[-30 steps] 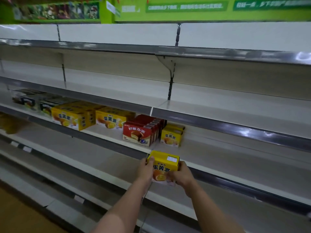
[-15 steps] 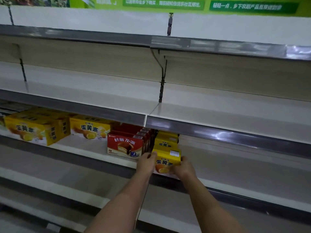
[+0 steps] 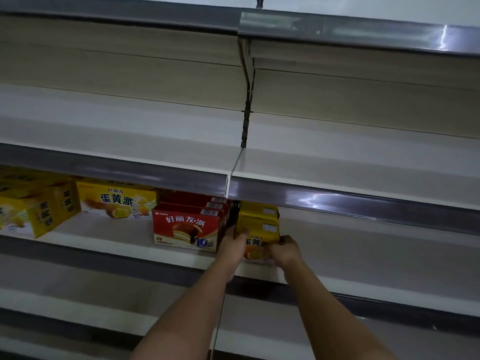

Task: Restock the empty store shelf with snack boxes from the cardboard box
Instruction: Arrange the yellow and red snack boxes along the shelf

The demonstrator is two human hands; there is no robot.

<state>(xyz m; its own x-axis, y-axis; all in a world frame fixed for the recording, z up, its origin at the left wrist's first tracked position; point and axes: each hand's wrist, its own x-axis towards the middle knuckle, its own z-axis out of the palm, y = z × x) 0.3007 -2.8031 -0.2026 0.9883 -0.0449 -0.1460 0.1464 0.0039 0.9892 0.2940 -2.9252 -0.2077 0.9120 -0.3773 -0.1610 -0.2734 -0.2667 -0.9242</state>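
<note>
A small yellow snack box (image 3: 255, 239) stands at the front of the white shelf (image 3: 363, 255), right of a row of red snack boxes (image 3: 185, 229). My left hand (image 3: 233, 246) grips its left side and my right hand (image 3: 284, 249) grips its right side. Another small yellow box (image 3: 258, 213) stands directly behind it, touching it. Larger yellow boxes (image 3: 117, 201) fill the shelf further left. The cardboard box is out of view.
The shelf above (image 3: 337, 162) is bare, with a grey price rail (image 3: 337, 201) hanging low over the boxes. A metal upright (image 3: 246, 120) divides the bays. To the right of the held box the shelf is bare. Lower shelves (image 3: 78, 289) run beneath my arms.
Both hands carried the small yellow box up and forward from below the shelf edge and set it on the shelf in front of the other small yellow box. The camera came closer.
</note>
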